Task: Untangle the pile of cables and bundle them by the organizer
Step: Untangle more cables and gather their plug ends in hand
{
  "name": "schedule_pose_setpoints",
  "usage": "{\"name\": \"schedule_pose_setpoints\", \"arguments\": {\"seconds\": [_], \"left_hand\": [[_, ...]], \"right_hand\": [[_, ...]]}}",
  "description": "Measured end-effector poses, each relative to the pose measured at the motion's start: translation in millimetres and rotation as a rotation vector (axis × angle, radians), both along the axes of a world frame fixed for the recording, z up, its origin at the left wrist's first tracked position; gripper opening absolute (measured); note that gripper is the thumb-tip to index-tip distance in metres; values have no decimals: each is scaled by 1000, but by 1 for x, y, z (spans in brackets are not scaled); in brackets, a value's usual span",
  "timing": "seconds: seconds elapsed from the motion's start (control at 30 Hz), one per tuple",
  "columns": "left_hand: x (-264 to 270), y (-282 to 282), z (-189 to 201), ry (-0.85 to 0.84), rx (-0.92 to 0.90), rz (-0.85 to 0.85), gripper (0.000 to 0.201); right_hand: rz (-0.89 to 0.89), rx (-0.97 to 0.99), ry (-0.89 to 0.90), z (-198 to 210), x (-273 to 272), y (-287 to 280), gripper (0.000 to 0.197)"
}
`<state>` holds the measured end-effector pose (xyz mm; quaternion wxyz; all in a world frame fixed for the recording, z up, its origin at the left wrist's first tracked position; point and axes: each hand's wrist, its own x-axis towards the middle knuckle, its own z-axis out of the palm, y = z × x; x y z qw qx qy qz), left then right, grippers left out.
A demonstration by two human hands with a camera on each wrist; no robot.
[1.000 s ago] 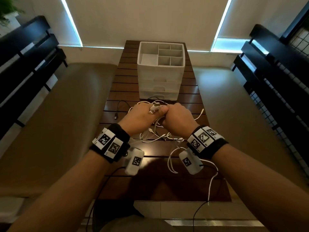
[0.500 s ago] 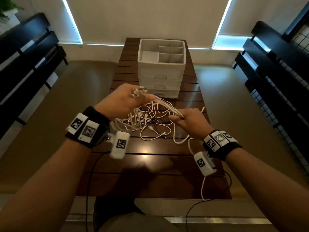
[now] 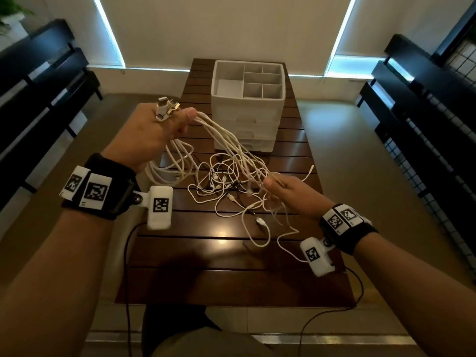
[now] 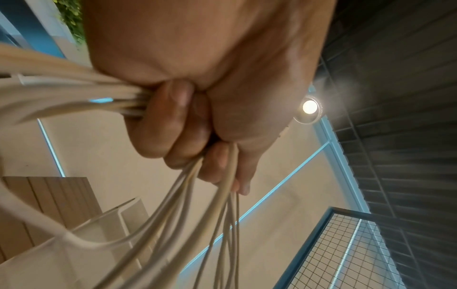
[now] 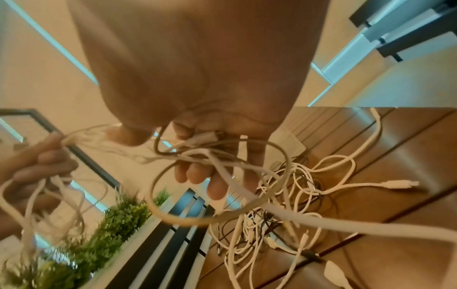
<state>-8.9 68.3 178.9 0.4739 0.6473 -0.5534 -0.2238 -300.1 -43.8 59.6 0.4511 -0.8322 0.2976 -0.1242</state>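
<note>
My left hand [image 3: 157, 132] is raised over the table's left side and grips several white cables [image 3: 226, 140], with their plugs [image 3: 166, 109] sticking up above the knuckles. In the left wrist view the fingers [image 4: 173, 127] are curled tight round the strands [image 4: 61, 91]. The strands run taut down to my right hand [image 3: 291, 191], whose fingers [image 5: 197, 172] are curled round the same cables [image 5: 222, 156] lower down. A tangled pile of white and black cables [image 3: 226, 186] lies on the table between the hands. The white organizer [image 3: 248, 99] stands behind it.
The dark slatted wooden table [image 3: 231, 253] is narrow, with beige floor on both sides. Black benches [image 3: 38, 86] line the left and right walls. Thin black leads [image 3: 126, 266] from the wrist cameras hang over the table's near edge. A green plant [image 5: 118, 215] shows in the right wrist view.
The hands were together on the pile a second ago. My left hand has lifted up and left with the plug ends; my right hand has slid down and right along the cables, stretching them.
</note>
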Motion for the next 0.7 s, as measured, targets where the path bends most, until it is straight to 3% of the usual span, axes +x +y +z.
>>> {"name": "schedule_pose_setpoints", "arguments": {"seconds": [0.2, 0.27, 0.33, 0.4, 0.57, 0.63, 0.7], "left_hand": [[-5, 6, 5, 41, -7, -23, 32], [-6, 7, 10, 39, -46, -46, 33], [-8, 7, 16, 49, -72, -64, 33], [-9, 9, 26, 95, -100, -52, 32], [-2, 18, 51, 77, -116, -104, 35], [-9, 19, 54, 61, -92, -129, 35], [-20, 17, 53, 43, -71, -152, 34]], "right_hand": [[-48, 188, -64, -5, -12, -4, 24], [-95, 118, -44, -7, -15, -3, 27], [-146, -91, 18, -13, -20, -4, 24], [-161, -174, 63, -20, -28, -5, 18], [-74, -92, 347, -38, -50, -8, 22], [1, -61, 516, -34, -50, -8, 30], [17, -39, 522, -19, -45, -9, 65]]}}
